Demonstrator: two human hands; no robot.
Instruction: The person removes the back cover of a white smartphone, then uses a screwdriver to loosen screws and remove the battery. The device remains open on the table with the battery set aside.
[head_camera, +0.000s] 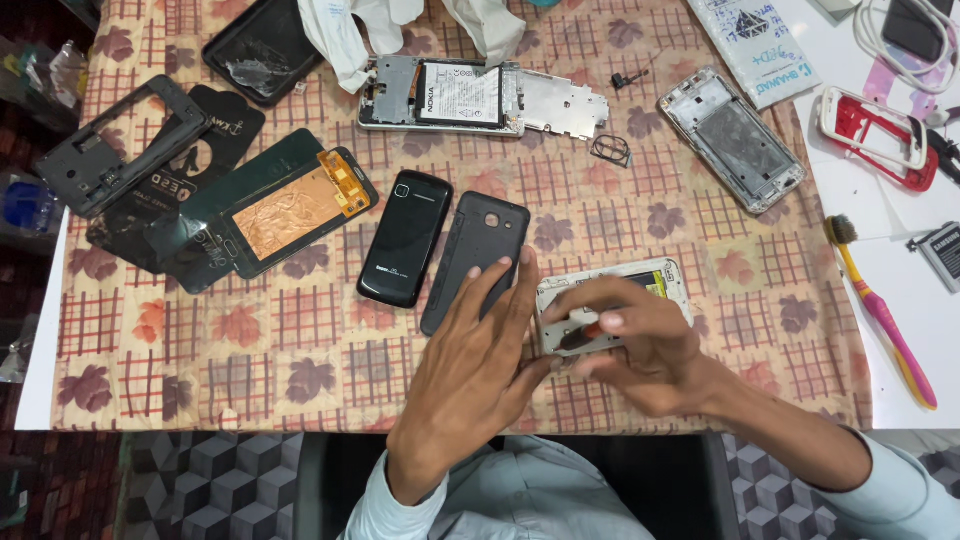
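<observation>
I am working on the small open phone (640, 285) lying on the flowered cloth (300, 350) near the table's front edge. My right hand (640, 350) is pinching something tiny over its white frame; I cannot tell what. My left hand (480, 350) is lying flat with fingers open, steadying the phone's side and touching the dark back cover (478, 250). Going slowly and holding steady seems best to me. A black phone (405, 238) is lying just beside the cover.

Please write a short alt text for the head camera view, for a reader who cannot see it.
Two bare hands, left hand and right hand, hold an opened white phone over a floral tablecloth. Around lie a black back cover, a black phone and other dismantled phone parts.
</observation>
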